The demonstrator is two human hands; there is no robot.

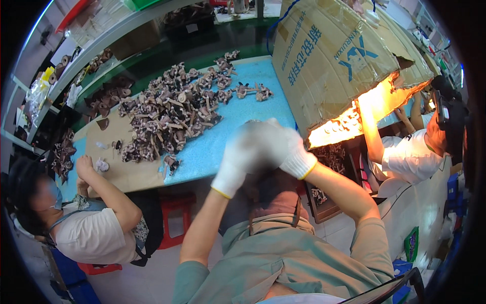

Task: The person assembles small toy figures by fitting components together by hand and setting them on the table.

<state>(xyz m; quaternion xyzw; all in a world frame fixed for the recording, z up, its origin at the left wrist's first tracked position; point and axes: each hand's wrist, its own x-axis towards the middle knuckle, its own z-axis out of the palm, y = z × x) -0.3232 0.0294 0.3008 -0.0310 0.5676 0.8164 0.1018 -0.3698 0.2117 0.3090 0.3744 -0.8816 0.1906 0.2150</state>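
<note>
Small brown-and-pale pieces [172, 109] lie heaped at ten o'clock from the gloved left hand [235, 159] and right hand [292, 147], on a surface with a light-blue covering [248, 114]. The hands are together by its near edge, too blurred to tell whether they are clamped on a piece. Between one and two o'clock stands a cardboard box [314, 86] with a brightly glowing opening; one co-worker [96, 235] is at eight o'clock, another person [410, 157] at three.
</note>
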